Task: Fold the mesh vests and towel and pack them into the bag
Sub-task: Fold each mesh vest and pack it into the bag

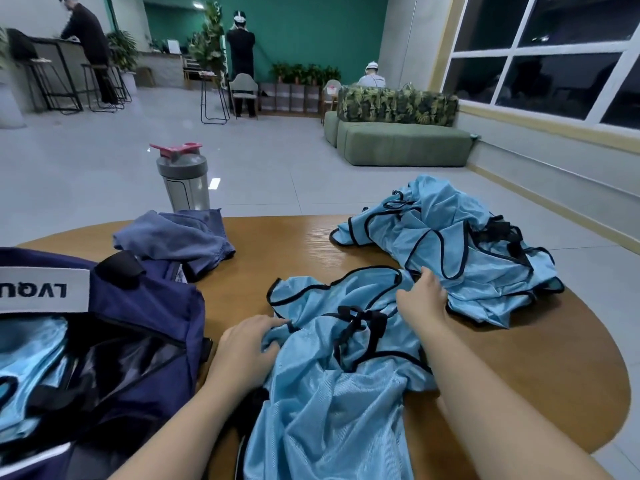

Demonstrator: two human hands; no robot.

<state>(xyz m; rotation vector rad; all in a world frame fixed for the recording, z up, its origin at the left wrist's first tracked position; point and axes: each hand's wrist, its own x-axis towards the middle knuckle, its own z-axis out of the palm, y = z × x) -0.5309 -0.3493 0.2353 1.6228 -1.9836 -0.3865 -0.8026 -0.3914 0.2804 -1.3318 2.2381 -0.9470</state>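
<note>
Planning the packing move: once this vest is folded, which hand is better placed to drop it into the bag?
Probably the left hand: it grips the vest on the side next to the open bag, while the right hand sits toward the vest pile.

The premises were a large open lounge or café-style common area. The floor (104, 161) was of pale glossy tile. A green rear wall (311, 36) backed a row of potted plants (304, 73). A high counter (41, 57) with bar stools (100, 84) stood far left, a person (86, 39) leaning at it. A green sofa (401, 140) with leaf-print cushions sat beside large dark windows (554, 60). Two further persons wore head-mounted devices. Nearest was a round wooden table (519, 368).
</note>
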